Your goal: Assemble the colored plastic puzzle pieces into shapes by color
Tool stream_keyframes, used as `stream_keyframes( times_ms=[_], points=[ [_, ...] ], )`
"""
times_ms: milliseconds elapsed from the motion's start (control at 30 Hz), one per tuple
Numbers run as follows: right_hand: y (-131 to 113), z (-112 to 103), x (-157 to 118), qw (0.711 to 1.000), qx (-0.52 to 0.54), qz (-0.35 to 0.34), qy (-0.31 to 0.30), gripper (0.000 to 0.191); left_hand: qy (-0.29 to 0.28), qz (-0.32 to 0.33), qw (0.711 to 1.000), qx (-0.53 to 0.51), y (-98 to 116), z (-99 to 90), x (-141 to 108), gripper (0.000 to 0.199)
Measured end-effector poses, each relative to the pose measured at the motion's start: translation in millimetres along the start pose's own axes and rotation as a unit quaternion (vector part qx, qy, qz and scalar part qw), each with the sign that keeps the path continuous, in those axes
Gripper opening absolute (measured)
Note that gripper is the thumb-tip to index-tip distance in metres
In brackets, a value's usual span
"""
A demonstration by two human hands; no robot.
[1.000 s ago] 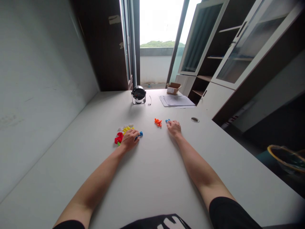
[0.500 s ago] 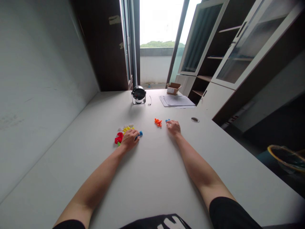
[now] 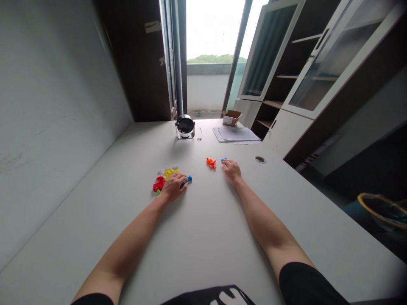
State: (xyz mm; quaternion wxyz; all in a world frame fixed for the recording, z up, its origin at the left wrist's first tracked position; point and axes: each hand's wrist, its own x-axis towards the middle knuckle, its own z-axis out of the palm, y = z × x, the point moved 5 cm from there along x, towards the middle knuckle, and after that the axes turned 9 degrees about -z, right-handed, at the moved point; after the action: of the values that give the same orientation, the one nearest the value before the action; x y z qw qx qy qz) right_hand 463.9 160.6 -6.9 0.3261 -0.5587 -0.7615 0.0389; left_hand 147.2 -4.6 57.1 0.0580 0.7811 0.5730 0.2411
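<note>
- Head view, left hand: the left hand (image 3: 172, 186) rests low over a white desk (image 3: 197, 237), fingers curved and thumb a little apart, with a blue plastic piece (image 3: 189, 178) showing between them and jutting past the fingertips. Whether the fingers pinch it or merely cover it cannot be told.
- Head view, beside that hand: red pieces (image 3: 159, 184), yellow pieces (image 3: 171, 172), white pieces (image 3: 161, 173) and a bit of green (image 3: 158, 192) lie bunched on the desktop, partly hidden by the hand.
- Head view, right hand: the right hand (image 3: 232, 170) reaches forward, fingers close together and bent downward, the tips at a second blue piece (image 3: 224, 159). The fingers hide much of it, and a firm pinch cannot be confirmed.
- Head view, between the hands: a small heap of orange pieces (image 3: 210, 163) sits nearer the right hand, touching neither.
- Head view, handling: the pieces look like molded plastic, judged light, stiff and hardly fragile, their smooth faces perhaps slightly slippery. The exposed end of each blue piece seems the handiest hold, taken across its sides between thumb and forefinger; overlapping orange ones could snag or drag a neighbor.
- Head view, far end: a round black device (image 3: 185, 125) on a metal stand, papers (image 3: 237, 134) and an open cardboard box (image 3: 232, 117) line the desk.
</note>
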Motion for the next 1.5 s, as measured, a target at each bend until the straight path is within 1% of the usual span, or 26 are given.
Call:
stream_keyframes(
  times_ms=[100,167,233,300,400,500,567,667,767,900,967,1033,1100,1200,1367,1500],
  points=[
    [-2.3,-3.7,-0.2,1.0,0.015,-0.009,0.026,0.027,-0.014,0.014,1.0,-0.006,2.8,-0.2,-0.5,0.023],
    [-9.1,-9.6,-0.8,0.998,0.024,-0.027,0.056,0.025,-0.016,0.021,1.0,-0.004,3.5,0.3,-0.9,0.023],
    [-20.5,-16.4,-1.7,0.995,0.033,-0.054,0.082,0.024,-0.003,0.018,1.0,0.005,2.6,0.2,-0.9,0.022],
    [-35.7,-21.0,-2.9,0.991,0.052,-0.087,0.087,0.024,0.022,0.003,1.0,0.017,0.0,-1.0,-0.7,0.019],
    [-62.5,-22.1,-5.9,0.984,0.087,-0.139,0.067,0.024,0.048,-0.029,0.998,0.034,-5.0,-2.3,0.2,0.014],
    [-91.1,-17.0,-11.9,0.977,0.106,-0.182,0.035,0.023,0.048,-0.055,0.996,0.05,-9.0,-2.9,1.6,0.014],
    [-111.5,-10.6,-17.9,0.969,0.122,-0.217,0.001,0.019,0.047,-0.071,0.994,0.063,-10.9,-4.1,2.2,0.013],
    [-141.0,-0.8,-29.2,0.948,0.147,-0.275,-0.063,0.014,0.058,-0.087,0.99,0.09,-12.3,-7.0,2.3,0.014],
    [-159.1,2.0,-37.6,0.942,0.148,-0.29,-0.084,0.011,0.074,-0.089,0.987,0.109,-12.3,-9.1,1.8,0.018],
    [-169.6,1.5,-43.2,0.943,0.134,-0.289,-0.095,0.029,0.05,-0.081,0.99,0.108,-12.1,-4.8,1.6,0.02],
    [-174.4,2.2,-46.2,0.934,0.127,-0.316,-0.109,0.037,0.039,-0.078,0.991,0.098,-11.8,-2.4,1.4,0.021],
    [-178.3,3.8,-49.2,0.923,0.122,-0.344,-0.123,0.04,0.037,-0.076,0.993,0.088,-11.4,-1.3,0.9,0.021],
    [-180.2,5.2,-51.1,0.916,0.119,-0.36,-0.131,0.038,0.039,-0.076,0.992,0.088,-11.3,-0.9,0.5,0.022],
    [-180.2,6.2,-51.8,0.914,0.114,-0.366,-0.133,0.031,0.04,-0.071,0.991,0.103,-11.4,-1.1,0.6,0.023],
    [-177.1,7.2,-50.6,0.917,0.102,-0.361,-0.138,0.024,0.033,-0.079,0.991,0.106,-13.5,-4.5,1.6,0.027],
    [-171.3,10.0,-47.9,0.923,0.098,-0.351,-0.125,0.016,0.034,-0.07,0.993,0.085,-5.9,-6.7,0.5,0.026]
  ],
)
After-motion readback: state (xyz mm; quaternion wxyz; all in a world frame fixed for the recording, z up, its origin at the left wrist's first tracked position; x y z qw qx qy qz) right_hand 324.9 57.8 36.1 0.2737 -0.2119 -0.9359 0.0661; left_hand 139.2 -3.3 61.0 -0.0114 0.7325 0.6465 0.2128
